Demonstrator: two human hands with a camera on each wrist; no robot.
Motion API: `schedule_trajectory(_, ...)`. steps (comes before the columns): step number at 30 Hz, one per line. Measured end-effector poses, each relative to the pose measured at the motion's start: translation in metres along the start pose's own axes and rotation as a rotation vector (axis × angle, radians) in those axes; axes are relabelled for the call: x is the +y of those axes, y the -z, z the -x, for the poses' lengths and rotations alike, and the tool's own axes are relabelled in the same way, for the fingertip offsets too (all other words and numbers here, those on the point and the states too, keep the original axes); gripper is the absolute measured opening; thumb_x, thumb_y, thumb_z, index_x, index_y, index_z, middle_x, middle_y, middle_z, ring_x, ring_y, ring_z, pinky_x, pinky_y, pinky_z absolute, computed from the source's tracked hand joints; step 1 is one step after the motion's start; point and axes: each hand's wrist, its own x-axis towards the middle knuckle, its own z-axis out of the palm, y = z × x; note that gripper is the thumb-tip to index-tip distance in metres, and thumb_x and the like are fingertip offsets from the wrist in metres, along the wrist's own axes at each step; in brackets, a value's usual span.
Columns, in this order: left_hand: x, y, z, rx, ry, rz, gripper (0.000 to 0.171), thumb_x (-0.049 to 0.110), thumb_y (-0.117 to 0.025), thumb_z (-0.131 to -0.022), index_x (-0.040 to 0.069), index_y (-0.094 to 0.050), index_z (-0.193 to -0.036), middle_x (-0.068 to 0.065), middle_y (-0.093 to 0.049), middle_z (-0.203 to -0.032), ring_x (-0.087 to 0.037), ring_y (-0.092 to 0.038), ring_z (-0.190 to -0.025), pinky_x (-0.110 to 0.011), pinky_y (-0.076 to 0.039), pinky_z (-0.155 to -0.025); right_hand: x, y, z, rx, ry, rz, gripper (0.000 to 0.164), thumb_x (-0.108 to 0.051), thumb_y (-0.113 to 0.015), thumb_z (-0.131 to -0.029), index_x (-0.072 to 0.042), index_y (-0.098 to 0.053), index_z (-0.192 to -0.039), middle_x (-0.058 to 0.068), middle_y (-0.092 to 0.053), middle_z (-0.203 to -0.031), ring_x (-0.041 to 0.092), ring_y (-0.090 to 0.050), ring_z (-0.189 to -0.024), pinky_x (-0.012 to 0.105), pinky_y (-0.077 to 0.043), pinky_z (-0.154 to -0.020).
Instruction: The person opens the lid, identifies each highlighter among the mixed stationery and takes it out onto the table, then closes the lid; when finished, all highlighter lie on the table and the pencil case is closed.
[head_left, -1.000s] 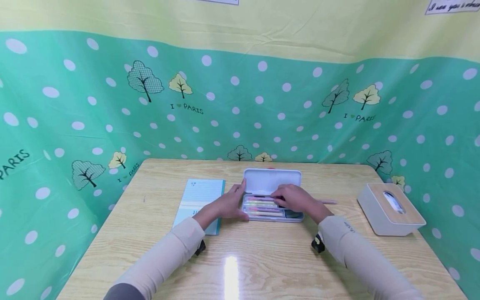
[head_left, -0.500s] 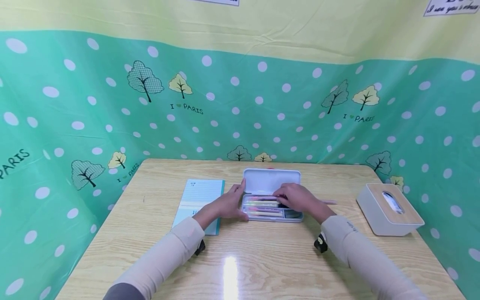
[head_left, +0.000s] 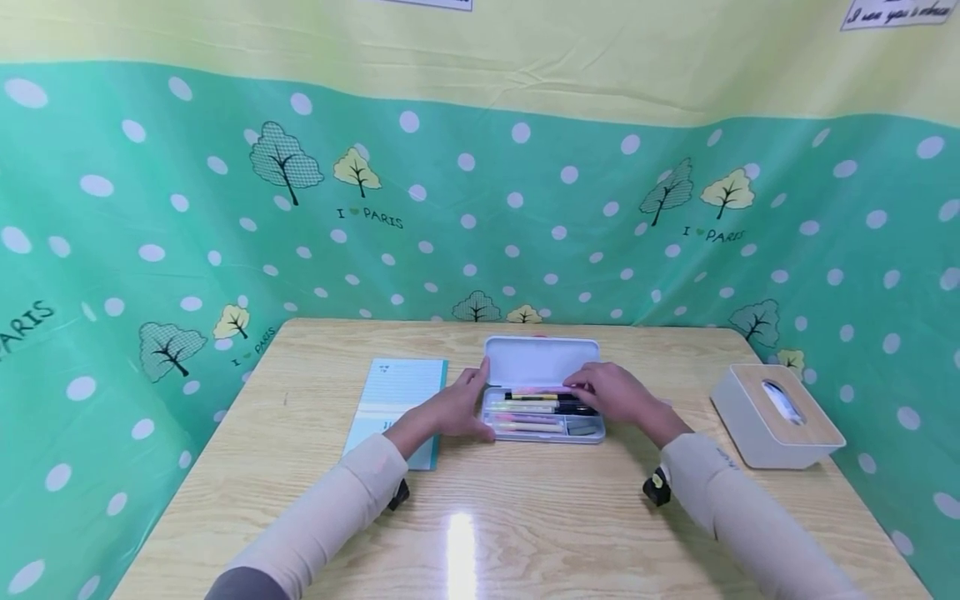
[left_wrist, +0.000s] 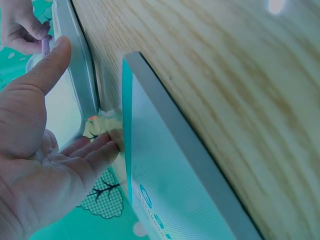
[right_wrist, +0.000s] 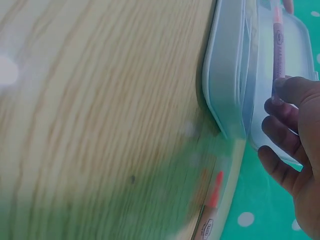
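Note:
A white pencil case point(head_left: 543, 360) lies with its lid up on the table, holding several pens point(head_left: 525, 408) and a grey block point(head_left: 581, 428) in the front right compartment. My right hand point(head_left: 617, 393) pinches a lilac-and-pink marker pen point(right_wrist: 279, 55) by one end, over the case's back edge. Its other fingers hang loosely curled. At the case's left end my left hand point(head_left: 453, 408) spans the side, thumb toward the front corner and fingers toward the lid. In the left wrist view, that hand's thumb point(left_wrist: 52, 65) is extended along the case wall.
Left of the case is a light blue notebook point(head_left: 397, 396), partly under the left wrist. A tissue box point(head_left: 780, 417) with a wooden top stands at the right. Another marker pen point(right_wrist: 206, 222) with an orange-red end lies on the table beyond the case's right end.
My right hand has shifted right and slightly back with the marker pen, uncovering black pens in the case. My left hand stays at the case's left end.

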Motion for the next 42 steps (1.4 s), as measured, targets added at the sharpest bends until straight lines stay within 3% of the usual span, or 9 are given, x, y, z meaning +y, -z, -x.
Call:
schedule_trajectory(9, 0.000, 0.000, 0.000, -0.003, 0.005, 0.003, 0.137, 0.046, -0.089, -0.075, 0.018, 0.011, -0.164, -0.017, -0.023, -0.167, -0.040, -0.046, -0.142, -0.049, -0.040, -0.119, 0.013, 0.006, 0.012, 0.024, -0.045, -0.023, 0.020, -0.021, -0.070, -0.098, -0.017, -0.079, -0.115, 0.004, -0.078, -0.111, 0.024, -0.072, -0.106, 0.047, -0.059, -0.095)
schedule_trajectory(14, 0.000, 0.002, 0.001, -0.004, 0.012, 0.000, 0.137, 0.047, -0.089, -0.075, 0.018, 0.011, -0.164, -0.017, -0.022, -0.167, -0.040, -0.046, -0.142, -0.049, -0.040, -0.119, 0.018, 0.012, 0.021, 0.031, -0.042, -0.008, 0.019, -0.017, -0.072, -0.095, -0.015, -0.079, -0.113, 0.003, -0.077, -0.103, 0.016, -0.069, -0.088, 0.040, -0.060, -0.082)
schedule_trajectory(20, 0.000, 0.001, 0.000, -0.008, 0.015, -0.002, 0.137, 0.046, -0.089, -0.076, 0.019, 0.012, -0.164, -0.016, -0.022, -0.168, -0.039, -0.047, -0.141, -0.049, -0.041, -0.119, 0.031, 0.018, 0.034, 0.018, -0.094, -0.016, 0.020, -0.018, -0.073, -0.095, -0.015, -0.079, -0.113, -0.001, -0.074, -0.092, 0.008, -0.056, -0.073, 0.030, -0.052, -0.068)
schedule_trajectory(26, -0.003, -0.001, -0.003, -0.011, 0.018, -0.001, 0.138, 0.048, -0.088, -0.075, 0.021, 0.014, -0.163, -0.015, -0.021, -0.168, -0.038, -0.046, -0.143, -0.048, -0.041, -0.119, 0.049, 0.019, 0.049, 0.013, -0.168, -0.021, 0.021, -0.022, -0.074, -0.094, -0.013, -0.079, -0.112, -0.001, -0.074, -0.090, 0.011, -0.061, -0.076, 0.037, -0.057, -0.072)
schedule_trajectory(34, -0.004, -0.001, -0.003, -0.005, 0.014, -0.008, 0.138, 0.049, -0.089, -0.074, 0.020, 0.013, -0.164, -0.016, -0.021, -0.168, -0.040, -0.048, -0.140, -0.050, -0.042, -0.118, 0.069, 0.018, 0.069, 0.028, -0.204, -0.014, 0.019, -0.019, -0.072, -0.095, -0.013, -0.079, -0.112, 0.005, -0.077, -0.100, 0.026, -0.071, -0.093, 0.050, -0.059, -0.085)
schedule_trajectory(42, -0.003, 0.000, -0.001, -0.008, 0.020, 0.009, 0.137, 0.048, -0.088, -0.075, 0.021, 0.011, -0.164, -0.015, -0.021, -0.168, -0.038, -0.045, -0.143, -0.049, -0.041, -0.119, 0.085, 0.019, 0.087, 0.067, -0.197, -0.011, 0.018, -0.017, -0.073, -0.094, -0.013, -0.079, -0.110, 0.001, -0.075, -0.093, 0.020, -0.069, -0.085, 0.045, -0.059, -0.078)
